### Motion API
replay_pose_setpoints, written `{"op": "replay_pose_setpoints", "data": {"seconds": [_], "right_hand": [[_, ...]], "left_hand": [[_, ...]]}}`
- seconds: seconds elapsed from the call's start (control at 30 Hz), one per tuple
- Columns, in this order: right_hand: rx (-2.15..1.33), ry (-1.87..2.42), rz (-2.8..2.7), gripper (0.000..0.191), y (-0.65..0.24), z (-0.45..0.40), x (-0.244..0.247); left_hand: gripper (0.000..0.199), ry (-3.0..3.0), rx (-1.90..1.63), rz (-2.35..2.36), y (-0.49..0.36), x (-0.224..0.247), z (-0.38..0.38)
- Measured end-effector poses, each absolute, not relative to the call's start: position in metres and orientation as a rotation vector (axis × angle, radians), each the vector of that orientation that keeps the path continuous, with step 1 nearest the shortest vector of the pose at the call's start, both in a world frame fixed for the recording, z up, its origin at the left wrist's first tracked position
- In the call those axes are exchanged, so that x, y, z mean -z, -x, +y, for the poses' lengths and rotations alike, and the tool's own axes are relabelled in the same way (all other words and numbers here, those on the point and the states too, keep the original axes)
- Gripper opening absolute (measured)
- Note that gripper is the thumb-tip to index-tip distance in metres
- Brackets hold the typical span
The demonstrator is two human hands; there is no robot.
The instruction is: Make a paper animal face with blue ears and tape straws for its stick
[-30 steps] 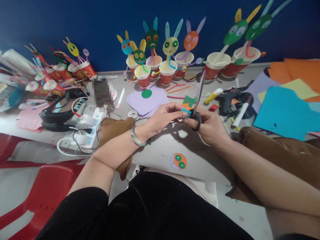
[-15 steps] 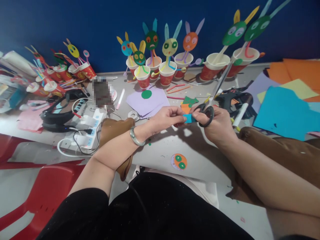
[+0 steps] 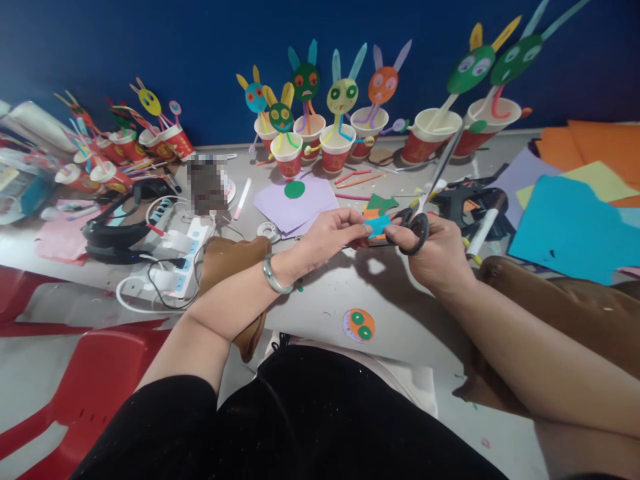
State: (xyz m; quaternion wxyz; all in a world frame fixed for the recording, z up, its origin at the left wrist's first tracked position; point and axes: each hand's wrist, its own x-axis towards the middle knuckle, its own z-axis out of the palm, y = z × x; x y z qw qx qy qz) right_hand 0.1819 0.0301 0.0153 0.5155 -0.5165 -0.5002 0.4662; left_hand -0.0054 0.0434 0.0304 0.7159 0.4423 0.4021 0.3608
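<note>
Fingers of the left hand (image 3: 336, 235) pinch one end of a small blue paper piece (image 3: 379, 226), while those of the right hand (image 3: 436, 252) meet its other end and hold black-handled scissors (image 3: 416, 230), blades pointing to the far right. Both hands are over the middle of the table (image 3: 320, 300). Near them lies an orange disc with green rings (image 3: 361, 325); a green circle (image 3: 295, 190) sits on purple paper (image 3: 305, 212) farther left.
</note>
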Motion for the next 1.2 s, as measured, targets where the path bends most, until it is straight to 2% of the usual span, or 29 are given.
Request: {"op": "replay_pose_setpoints", "data": {"seconds": [0.13, 0.5, 0.73, 0.97, 1.2], "right_hand": [[-1.160, 1.222, -1.267, 0.040, -0.184, 0.031, -0.017], [-1.159, 1.180, -1.579, 0.040, -0.190, 0.031, -0.024], [-1.088, 1.189, -1.628, 0.052, -0.191, 0.033, -0.021], [-1.182, 1.217, -1.861, 0.063, -0.192, 0.033, -0.018], [-1.206, 1.117, -1.970, 0.066, -0.188, 0.031, -0.016]], "left_hand": [[0.018, -1.026, -0.678, 0.890, 0.007, -0.029, 0.045], [0.030, -1.339, -0.706, 0.790, 0.015, -0.023, 0.049], [0.043, -1.170, -0.971, 0.877, 0.021, -0.030, 0.054], [0.031, -1.019, -1.062, 0.968, 0.024, -0.040, 0.057], [0.025, -0.936, -1.063, 0.960, 0.018, -0.042, 0.052]]}}
